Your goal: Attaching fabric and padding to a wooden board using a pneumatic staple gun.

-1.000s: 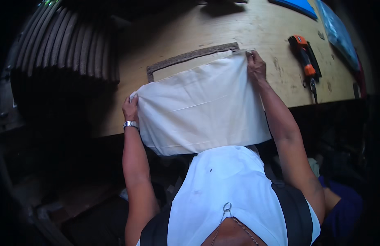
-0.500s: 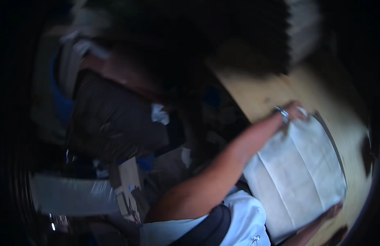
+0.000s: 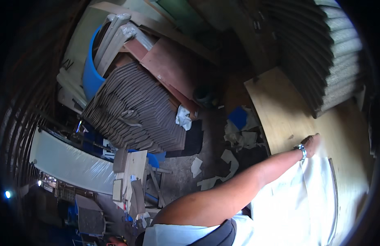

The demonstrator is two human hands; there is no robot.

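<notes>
My left hand (image 3: 310, 145), a watch on its wrist, reaches to the far end of the pale cloth (image 3: 288, 197) lying along the light plywood bench (image 3: 276, 106) at lower right. Its fingertips are smeared, so I cannot tell whether they still grip the cloth. The cloth is washed out by light and has a dark edge along its right side. My right hand is out of view.
Dark ridged pieces (image 3: 304, 53) are stacked at the bench's far end. To the left stand a grey stack of pieces (image 3: 132, 110), reddish boards (image 3: 169, 69), a blue drum (image 3: 91, 69) and a long wrapped panel (image 3: 75, 160). Paper scraps (image 3: 229, 164) litter the floor.
The view has swung left from the bench to the surrounding workshop, so the cloth now sits at lower right. My right hand, earlier holding the cloth's other corner, has left the view.
</notes>
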